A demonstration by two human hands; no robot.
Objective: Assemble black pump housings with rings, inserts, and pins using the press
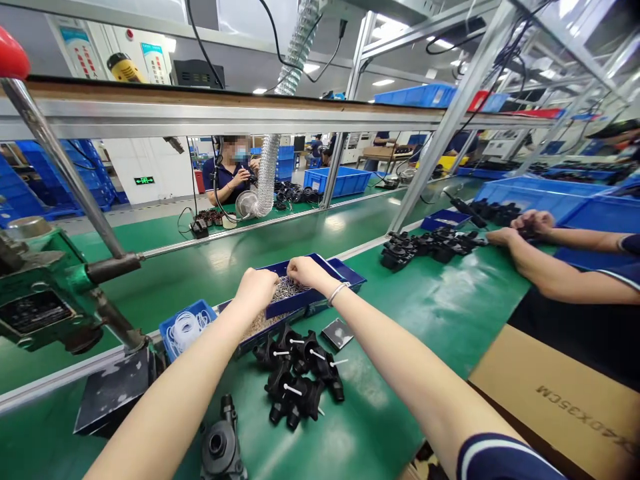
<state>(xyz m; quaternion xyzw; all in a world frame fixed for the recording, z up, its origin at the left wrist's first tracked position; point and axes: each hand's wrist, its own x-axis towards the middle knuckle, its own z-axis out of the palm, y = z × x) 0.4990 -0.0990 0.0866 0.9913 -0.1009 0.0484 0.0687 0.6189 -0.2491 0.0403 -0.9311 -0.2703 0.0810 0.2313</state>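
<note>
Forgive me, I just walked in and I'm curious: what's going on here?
The person's left hand and right hand are both at a blue tray of small metal pieces; whether either grips one isn't clear. Black parts, several with white sticks, lie on the green bench. Off right, a co-worker's hands are together.

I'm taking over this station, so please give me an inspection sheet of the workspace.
Surface: green bench top, glossy in places.
Parts: black fittings with white pins, clustered; metal pieces in a blue bin; white rings in a tray.
Clutter: square block beside the fittings; black housing nearer the wearer.
Grip: left hand and right hand at the metal pieces; what the fingertips hold is hidden.
Cables: black cable hangs overhead; none seen on the fittings.
Surroundings: lever machine left, cardboard box right, other people nearby.
</note>
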